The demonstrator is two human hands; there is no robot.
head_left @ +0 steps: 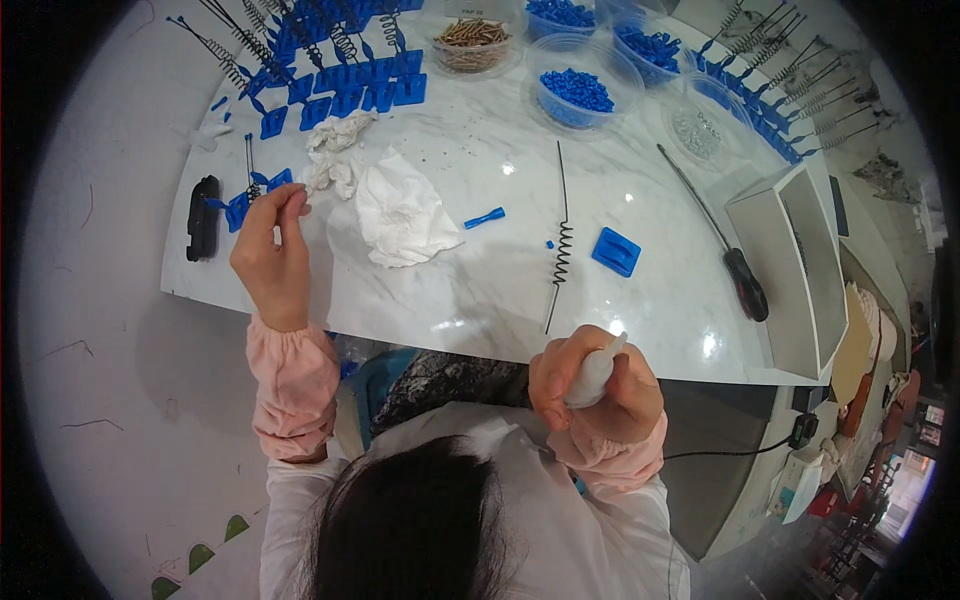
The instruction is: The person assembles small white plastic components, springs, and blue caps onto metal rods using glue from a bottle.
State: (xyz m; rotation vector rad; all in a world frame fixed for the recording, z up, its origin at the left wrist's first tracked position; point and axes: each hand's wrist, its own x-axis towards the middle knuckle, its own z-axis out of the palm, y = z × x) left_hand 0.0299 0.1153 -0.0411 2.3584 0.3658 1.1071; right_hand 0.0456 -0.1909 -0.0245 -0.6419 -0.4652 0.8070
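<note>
My right hand is wrapped round a small white squeeze bottle with a narrow nozzle, just off the table's front edge. At the left, my left hand has its thumb and fingertips pressed together; what they pinch, if anything, is hidden. Just beyond those fingertips lies a blue square base with a dark coil spring rod standing by it. A loose spring rod lies mid-table. Beside it are a tiny blue bead and a blue square base. A blue tapered piece lies farther left.
Crumpled white tissue lies beside my left hand. Finished-looking spring rods on blue bases crowd the far left, more the far right. Tubs hold blue parts and copper-coloured pieces. A screwdriver lies near a white box.
</note>
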